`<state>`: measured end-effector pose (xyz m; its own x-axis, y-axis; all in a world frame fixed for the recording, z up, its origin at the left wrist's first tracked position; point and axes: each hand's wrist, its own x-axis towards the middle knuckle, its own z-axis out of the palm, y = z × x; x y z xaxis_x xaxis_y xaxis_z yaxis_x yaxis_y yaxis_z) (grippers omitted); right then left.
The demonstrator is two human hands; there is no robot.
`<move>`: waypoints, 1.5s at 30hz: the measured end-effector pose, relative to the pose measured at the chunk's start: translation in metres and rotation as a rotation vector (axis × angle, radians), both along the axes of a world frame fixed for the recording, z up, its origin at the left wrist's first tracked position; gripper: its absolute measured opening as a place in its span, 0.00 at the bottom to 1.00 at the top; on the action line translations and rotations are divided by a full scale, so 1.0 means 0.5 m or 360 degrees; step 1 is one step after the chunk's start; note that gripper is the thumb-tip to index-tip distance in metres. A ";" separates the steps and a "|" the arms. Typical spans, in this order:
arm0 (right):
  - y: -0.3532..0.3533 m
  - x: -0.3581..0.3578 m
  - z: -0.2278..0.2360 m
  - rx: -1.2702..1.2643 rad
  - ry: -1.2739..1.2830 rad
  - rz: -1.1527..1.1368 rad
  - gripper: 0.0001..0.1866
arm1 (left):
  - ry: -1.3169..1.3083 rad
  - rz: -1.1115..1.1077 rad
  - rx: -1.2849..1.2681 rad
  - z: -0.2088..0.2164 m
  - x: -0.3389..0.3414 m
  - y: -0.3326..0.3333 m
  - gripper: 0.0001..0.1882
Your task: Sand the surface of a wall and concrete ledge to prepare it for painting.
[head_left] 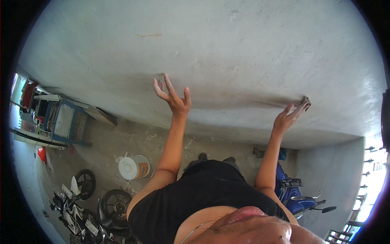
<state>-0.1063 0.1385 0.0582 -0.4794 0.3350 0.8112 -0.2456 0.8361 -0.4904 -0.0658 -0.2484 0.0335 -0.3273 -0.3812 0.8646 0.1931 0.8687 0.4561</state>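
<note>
My left hand is raised to the grey plastered wall, its fingers spread and nothing held in them. The fingertips are at the wall surface and look pale with dust. Farther right, my right hand reaches up with fingers stretched together. Under those fingers a small folded brown-grey sheet, which looks like sandpaper, is pressed flat to the wall. Most of the sheet is hidden by the fingers; only its edge shows. Faint scuffs and small patches mark the wall around both hands.
On the concrete floor stands a white bucket with a lid. Motorcycles are parked at the lower left, and a blue scooter at the right. A blue-framed cabinet stands far left. A side wall meets the main wall at right.
</note>
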 end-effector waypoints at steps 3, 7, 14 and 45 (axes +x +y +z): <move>0.008 0.001 -0.012 -0.0033 -0.0039 -0.0002 0.36 | -0.0032 -0.0033 -0.0009 -0.002 -0.002 0.000 0.43; 0.042 -0.009 0.001 -0.0159 -0.0022 -0.0036 0.37 | 0.0089 -0.0057 0.0003 -0.010 -0.005 -0.004 0.43; 0.041 0.002 0.002 -0.0215 -0.0092 0.0010 0.38 | 0.0039 -0.0127 -0.0078 -0.016 0.003 -0.026 0.39; 0.156 0.008 -0.082 -0.0720 -0.0467 0.0104 0.39 | 0.0083 0.0152 0.0122 -0.004 -0.022 0.028 0.42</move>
